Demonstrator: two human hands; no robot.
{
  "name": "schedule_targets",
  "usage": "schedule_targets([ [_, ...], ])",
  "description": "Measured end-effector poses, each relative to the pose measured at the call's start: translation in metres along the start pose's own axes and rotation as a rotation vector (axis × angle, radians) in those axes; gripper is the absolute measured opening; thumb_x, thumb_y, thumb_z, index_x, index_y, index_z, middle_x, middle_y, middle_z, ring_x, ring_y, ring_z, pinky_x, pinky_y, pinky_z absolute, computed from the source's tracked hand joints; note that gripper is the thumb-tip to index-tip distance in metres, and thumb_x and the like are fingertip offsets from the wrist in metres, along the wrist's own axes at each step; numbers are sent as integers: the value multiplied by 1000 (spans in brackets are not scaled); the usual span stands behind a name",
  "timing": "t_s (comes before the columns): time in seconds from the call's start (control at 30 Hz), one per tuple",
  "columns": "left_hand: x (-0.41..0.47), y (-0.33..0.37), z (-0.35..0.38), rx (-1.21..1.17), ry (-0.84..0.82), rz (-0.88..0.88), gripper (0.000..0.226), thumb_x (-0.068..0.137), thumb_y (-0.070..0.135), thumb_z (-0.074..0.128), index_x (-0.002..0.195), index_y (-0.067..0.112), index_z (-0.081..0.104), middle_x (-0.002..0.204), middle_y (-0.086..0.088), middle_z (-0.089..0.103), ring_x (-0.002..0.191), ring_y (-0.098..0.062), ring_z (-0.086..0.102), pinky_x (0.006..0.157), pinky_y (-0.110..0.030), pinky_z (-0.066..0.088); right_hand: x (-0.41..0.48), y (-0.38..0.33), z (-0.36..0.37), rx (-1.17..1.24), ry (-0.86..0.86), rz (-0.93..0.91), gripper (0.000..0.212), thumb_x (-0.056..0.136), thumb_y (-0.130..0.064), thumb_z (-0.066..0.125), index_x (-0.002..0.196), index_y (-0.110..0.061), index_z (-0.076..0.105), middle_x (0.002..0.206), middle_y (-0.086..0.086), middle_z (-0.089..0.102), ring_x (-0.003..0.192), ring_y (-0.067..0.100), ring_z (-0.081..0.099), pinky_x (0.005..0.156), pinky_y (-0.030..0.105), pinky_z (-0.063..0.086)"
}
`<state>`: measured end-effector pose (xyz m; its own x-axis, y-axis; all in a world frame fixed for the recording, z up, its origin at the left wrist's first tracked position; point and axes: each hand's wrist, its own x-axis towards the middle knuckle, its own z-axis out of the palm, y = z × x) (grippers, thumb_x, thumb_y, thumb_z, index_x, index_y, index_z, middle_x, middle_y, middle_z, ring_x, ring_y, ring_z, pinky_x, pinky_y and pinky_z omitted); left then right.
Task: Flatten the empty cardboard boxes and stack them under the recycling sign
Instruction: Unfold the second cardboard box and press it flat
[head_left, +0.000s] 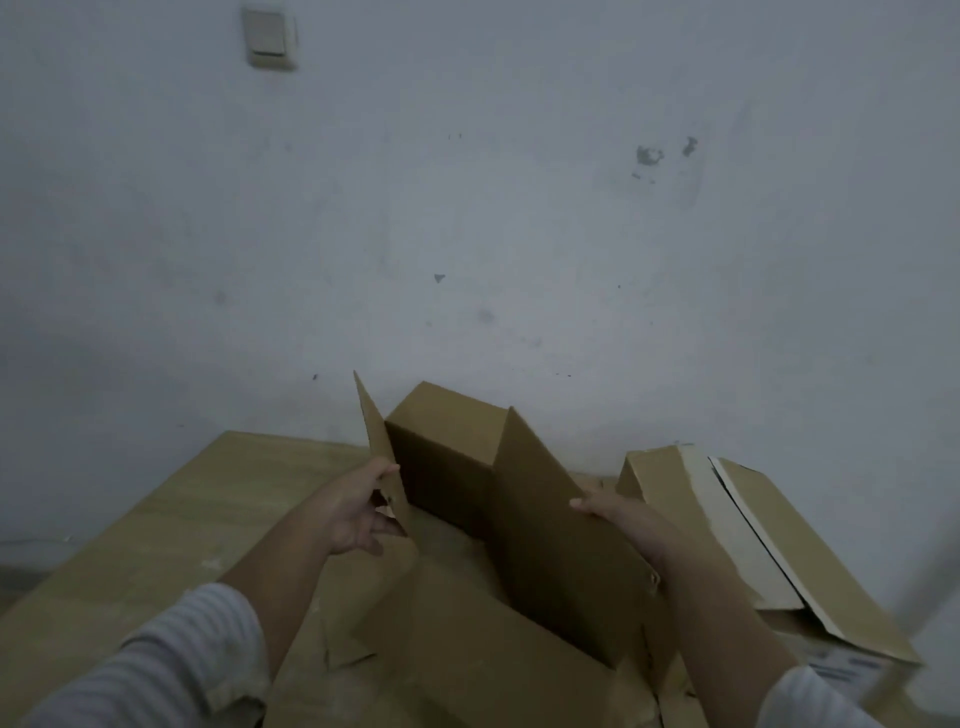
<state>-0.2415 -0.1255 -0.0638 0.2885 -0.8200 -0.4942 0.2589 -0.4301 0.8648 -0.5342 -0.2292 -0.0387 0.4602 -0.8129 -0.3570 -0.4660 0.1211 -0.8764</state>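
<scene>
Fingers (583, 504) perhaps around opposite box flaps (550, 561)

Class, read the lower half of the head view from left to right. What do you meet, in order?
Striped left sleeve → left hand → open box, gripped by both hands → right hand → second box with a white strip.

Middle box (447, 467): plain brown, darker inside. Rt box (779, 545): tan w/ a white strip & thin black edge. Desk (156, 519): light tan. Wall (467, 208): pale blue-grey, dark scuffs. Switch (268, 37): beige. Sleeve (171, 654): white-grey stripes.
</scene>
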Motion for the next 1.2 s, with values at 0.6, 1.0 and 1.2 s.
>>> schedule_targets([
  [0.6, 13, 27, 70, 476, 75, -38, 89, 84, 78, 21, 154, 26, 9, 161, -4, 16, 141, -41, 29, 107, -62, 26, -24, -4, 57, 100, -190, -57, 21, 84, -15, 63, 104, -14, 70, 82, -14, 68, 89, 15, 69, 95, 37, 52],
  [1.0, 31, 29, 59, 493, -20, -27, 93, 80, 77, 40, 153, 30, 7, 161, -16, 11, 122, -40, 53, 110, -54, 34, -20, -2, 58, 25, -147, -30, 66, 68, -35, 68, 132, -31, 50, 133, 0, 60, 119, 27, 55, 107, 48, 39],
  [1.2, 31, 56, 54, 531, -65, -157, 83, 86, 65, 47, 152, 24, 16, 135, -28, 53, 101, -47, 66, 73, -42, 59, -23, -8, 56, -23, -144, -54, 50, 86, -27, 60, 129, -19, 37, 138, -2, 55, 124, 26, 51, 110, 46, 36],
])
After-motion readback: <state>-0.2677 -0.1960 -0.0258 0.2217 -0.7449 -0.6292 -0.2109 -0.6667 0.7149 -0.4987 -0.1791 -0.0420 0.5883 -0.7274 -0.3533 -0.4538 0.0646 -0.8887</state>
